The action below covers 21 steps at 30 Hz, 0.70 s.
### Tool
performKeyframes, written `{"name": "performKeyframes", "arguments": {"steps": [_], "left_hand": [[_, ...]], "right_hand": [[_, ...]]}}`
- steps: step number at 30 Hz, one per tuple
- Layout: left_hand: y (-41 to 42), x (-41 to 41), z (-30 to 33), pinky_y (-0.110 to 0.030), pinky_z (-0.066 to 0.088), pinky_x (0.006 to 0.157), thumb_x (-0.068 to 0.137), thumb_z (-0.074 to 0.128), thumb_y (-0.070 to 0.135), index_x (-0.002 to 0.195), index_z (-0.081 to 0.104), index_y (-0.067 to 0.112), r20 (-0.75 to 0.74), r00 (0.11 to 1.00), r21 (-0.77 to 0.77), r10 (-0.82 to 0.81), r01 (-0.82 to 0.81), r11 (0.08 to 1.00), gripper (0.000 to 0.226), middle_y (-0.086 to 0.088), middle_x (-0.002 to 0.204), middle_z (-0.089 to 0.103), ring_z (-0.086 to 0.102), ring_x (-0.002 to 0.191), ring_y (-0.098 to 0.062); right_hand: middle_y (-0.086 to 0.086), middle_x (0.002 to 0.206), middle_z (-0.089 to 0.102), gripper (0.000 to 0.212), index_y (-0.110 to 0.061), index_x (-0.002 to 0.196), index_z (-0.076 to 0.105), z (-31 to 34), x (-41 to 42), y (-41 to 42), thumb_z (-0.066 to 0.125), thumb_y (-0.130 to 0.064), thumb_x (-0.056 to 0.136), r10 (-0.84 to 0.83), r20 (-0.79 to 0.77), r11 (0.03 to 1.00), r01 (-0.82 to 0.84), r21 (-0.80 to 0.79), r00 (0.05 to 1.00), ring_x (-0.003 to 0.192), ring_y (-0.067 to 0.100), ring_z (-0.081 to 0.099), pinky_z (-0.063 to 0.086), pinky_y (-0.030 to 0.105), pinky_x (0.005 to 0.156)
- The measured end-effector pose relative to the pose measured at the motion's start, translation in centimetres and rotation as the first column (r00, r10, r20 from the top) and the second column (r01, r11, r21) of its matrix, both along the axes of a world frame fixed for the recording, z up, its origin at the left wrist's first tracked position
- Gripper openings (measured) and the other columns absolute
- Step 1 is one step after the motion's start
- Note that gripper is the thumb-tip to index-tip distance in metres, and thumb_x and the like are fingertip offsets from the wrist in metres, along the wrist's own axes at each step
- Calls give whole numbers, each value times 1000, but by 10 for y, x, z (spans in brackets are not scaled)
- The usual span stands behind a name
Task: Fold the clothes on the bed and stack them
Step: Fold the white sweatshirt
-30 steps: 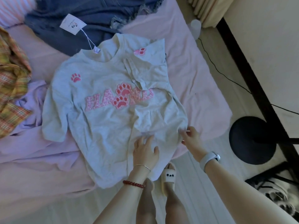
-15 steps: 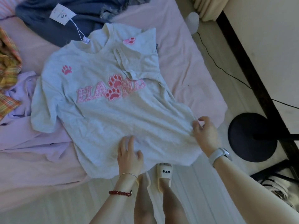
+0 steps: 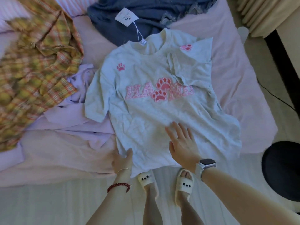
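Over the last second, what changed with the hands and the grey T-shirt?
The right hand let go of the T-shirt's right hem corner and moved inward; it now lies flat, fingers straight, on the lower front. The left hand slid from the middle of the hem to the left edge, where it rests on the fabric. The lower right part, bunched before, is spread out. The folded-in sleeve and hang tag stayed put.

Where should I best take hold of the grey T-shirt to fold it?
Probably pinch the grey T-shirt at its spread sleeve edge nearest the purple garment, coming from that side: it lies flat, front up, and this sleeve is free, while the other is already folded inward.
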<state>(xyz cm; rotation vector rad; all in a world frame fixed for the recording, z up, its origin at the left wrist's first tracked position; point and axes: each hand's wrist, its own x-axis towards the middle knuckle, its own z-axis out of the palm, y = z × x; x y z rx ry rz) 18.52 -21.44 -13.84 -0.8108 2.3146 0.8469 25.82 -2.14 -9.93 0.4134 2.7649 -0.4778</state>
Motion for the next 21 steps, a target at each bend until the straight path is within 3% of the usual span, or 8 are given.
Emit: {"name": "performKeyframes", "arguments": {"steps": [2, 4, 6, 9, 13, 15, 18, 21], "left_hand": [[5, 1, 7, -38, 39, 97, 91, 54, 18, 128, 45, -1, -149, 989, 143, 19, 3, 990, 42, -13, 125, 54, 49, 117, -32], [-7, 11, 18, -32, 38, 90, 92, 53, 13, 121, 50, 1, -233, 971, 198, 50, -3, 980, 32, -6, 114, 56, 52, 111, -27], [-32, 19, 23, -32, 37, 77, 91, 55, 18, 108, 51, 0, -83, 996, 80, -12, 18, 997, 25, -12, 102, 57, 55, 101, -34], [-69, 8, 22, -34, 40, 80, 86, 62, 21, 119, 50, 1, 70, 984, -39, -162, 165, 986, 40, -16, 122, 50, 53, 105, -32], [-61, -67, 45, -41, 43, 89, 77, 68, 22, 118, 51, -1, -454, 876, -59, -161, 150, 987, 50, -20, 112, 53, 49, 107, -37], [-50, -110, 52, -41, 34, 95, 72, 60, 44, 127, 46, -2, -553, 803, -111, -223, 194, 975, 74, -23, 121, 51, 44, 114, -37], [-38, -166, 48, -39, 34, 96, 79, 62, 49, 136, 38, 5, -292, 941, 2, -172, 180, 984, 77, -13, 127, 52, 44, 118, -31], [-40, -200, 44, -29, 39, 74, 83, 66, 27, 91, 59, 3, -154, 987, 330, 34, 19, 944, 26, -3, 81, 56, 50, 88, -21]], "right_hand": [[16, 150, 26, 55, -15, 142, 36, -3, -14, -10, 51, -14, 89, 25, 30, 1000, -24, -20, 999, 139, 38, 23, 18, 55, 111], [15, 150, 27, 51, -13, 141, 37, -2, -23, -19, 48, -14, 91, 34, 48, 999, -34, 1, 998, 139, 37, 21, 17, 56, 112], [14, 143, 39, 48, -12, 135, 44, 2, -29, -26, 51, -17, 88, 12, 114, 997, -20, 70, 993, 134, 35, 32, 24, 55, 109], [7, 139, 42, 43, -19, 135, 43, 9, -45, -37, 43, -25, 92, -42, 211, 992, 15, 124, 977, 130, 29, 37, 24, 45, 107], [11, 146, 33, 44, -16, 137, 39, 18, -86, -56, 42, -23, 94, -60, 132, 998, 55, 44, 989, 134, 30, 30, 22, 48, 110], [8, 151, 24, 48, -19, 143, 30, 21, -107, -66, 38, -24, 96, -40, 128, 998, 46, -41, 991, 138, 26, 22, 19, 43, 112], [6, 150, 27, 47, -18, 143, 30, 25, -131, -78, 38, -20, 96, -61, 73, 978, 74, -196, 995, 135, 26, 29, 29, 38, 107], [6, 143, 37, 45, -16, 140, 37, 31, -145, -87, 41, -15, 95, -140, -18, 926, 124, -356, 990, 126, 25, 42, 43, 37, 97]]}}
